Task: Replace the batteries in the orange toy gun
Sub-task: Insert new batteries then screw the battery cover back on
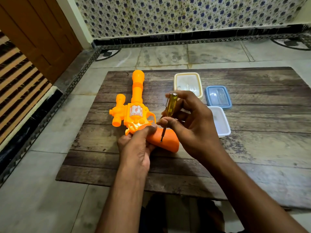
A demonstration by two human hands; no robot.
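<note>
With the left hand point(136, 145) clenched on the orange toy gun point(134, 113) and right fingers point(165, 122) pinching the screwdriver point(169, 111) in the grip's screw near the counter's point(252, 165) middle, a tilted tip could slip and strip it.

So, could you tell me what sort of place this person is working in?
Probably a room in a home, with the work done at floor level: a wooden board lies on the tiled floor, a patterned cloth hangs along the wall, and a wooden door stands at the left.

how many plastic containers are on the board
3, clustered right of the orange toy gun: a cream-rimmed lidded plastic box farthest, a blue-rimmed lidded plastic box beside it, and an open white plastic tub nearest, partly hidden by the right hand.
</note>
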